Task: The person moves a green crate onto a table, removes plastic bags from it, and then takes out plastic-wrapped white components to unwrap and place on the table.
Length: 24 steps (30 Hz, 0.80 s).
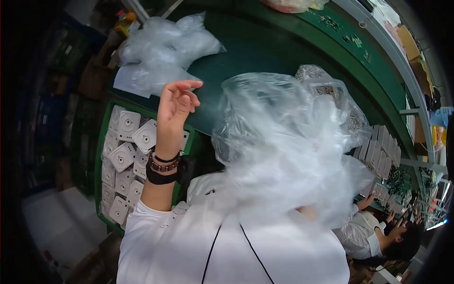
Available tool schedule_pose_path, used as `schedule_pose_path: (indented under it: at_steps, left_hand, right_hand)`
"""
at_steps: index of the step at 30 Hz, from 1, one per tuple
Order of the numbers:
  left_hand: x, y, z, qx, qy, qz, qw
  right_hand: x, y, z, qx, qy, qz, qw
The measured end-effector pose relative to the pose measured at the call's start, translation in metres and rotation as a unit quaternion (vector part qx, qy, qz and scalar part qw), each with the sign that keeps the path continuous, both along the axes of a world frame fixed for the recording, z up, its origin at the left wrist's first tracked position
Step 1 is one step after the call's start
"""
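The large clear plastic bag (pixel 283 137) spreads over the near edge of the bench (pixel 260 52), partly blurred. The left hand (pixel 178 104) is raised, loosely curled and empty; the right hand is hidden, so its grip cannot be told. Swinging the bag rightward could snag the speckled bag (pixel 353 120) or topple the stacked grey cases (pixel 378 149).

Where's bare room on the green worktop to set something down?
The green worktop is bare between the puffy plastic bags at upper left and the large clear bag. Right of that bag, speckled-content bags and stacked grey cases crowd it.
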<state>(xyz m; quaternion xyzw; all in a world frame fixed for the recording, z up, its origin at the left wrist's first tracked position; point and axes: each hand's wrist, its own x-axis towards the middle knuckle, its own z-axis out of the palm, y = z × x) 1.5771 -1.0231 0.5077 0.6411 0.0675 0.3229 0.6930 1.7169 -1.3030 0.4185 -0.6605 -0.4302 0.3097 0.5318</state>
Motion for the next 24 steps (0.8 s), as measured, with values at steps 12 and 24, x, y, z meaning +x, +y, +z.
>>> schedule_pose_path:
  at_steps: [12, 24]
  left_hand:
    - [0.072, -0.029, 0.090, 0.435, -0.001, 0.019, 0.900]
    - [0.074, 0.008, 0.110, 0.079, -0.090, 0.047, 0.992]
  right_hand:
    - [0.057, 0.025, -0.025, 0.133, 0.136, -0.167, 0.967]
    - [0.095, -0.003, -0.111, 0.268, 0.423, -0.099, 0.860]
